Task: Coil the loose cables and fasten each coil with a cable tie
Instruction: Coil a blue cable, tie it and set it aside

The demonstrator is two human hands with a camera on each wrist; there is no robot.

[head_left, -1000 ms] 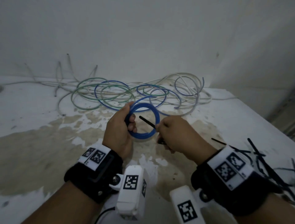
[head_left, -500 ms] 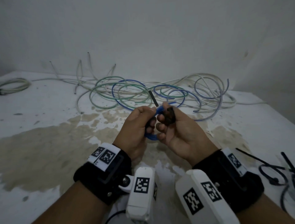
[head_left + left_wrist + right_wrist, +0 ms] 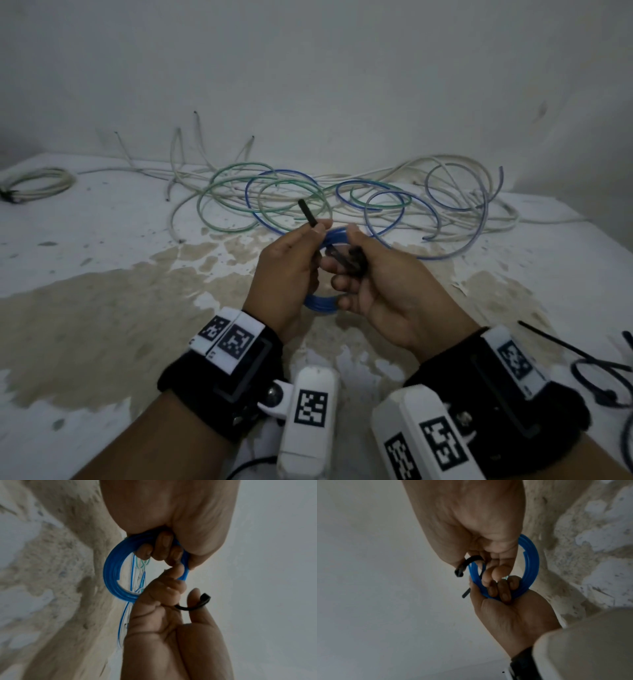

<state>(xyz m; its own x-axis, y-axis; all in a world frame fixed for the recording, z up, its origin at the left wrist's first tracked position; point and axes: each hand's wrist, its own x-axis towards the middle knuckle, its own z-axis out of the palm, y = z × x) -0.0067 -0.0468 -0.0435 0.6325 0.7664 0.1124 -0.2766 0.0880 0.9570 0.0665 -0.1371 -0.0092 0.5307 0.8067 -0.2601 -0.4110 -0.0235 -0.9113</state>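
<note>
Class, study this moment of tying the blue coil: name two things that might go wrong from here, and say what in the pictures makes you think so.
1. The cable tie is looped round the blue coil but not visibly locked; if its tail slips from the left hand, the loop may open.
2. Both the left hand and the right hand grip the coil on one side only, so the free turns might spring apart.

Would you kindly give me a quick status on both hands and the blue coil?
Left hand grips blue coil and cable tie tail. Right hand holds the tie's head end. Tie not yet closed. Nothing obstructing.
</note>
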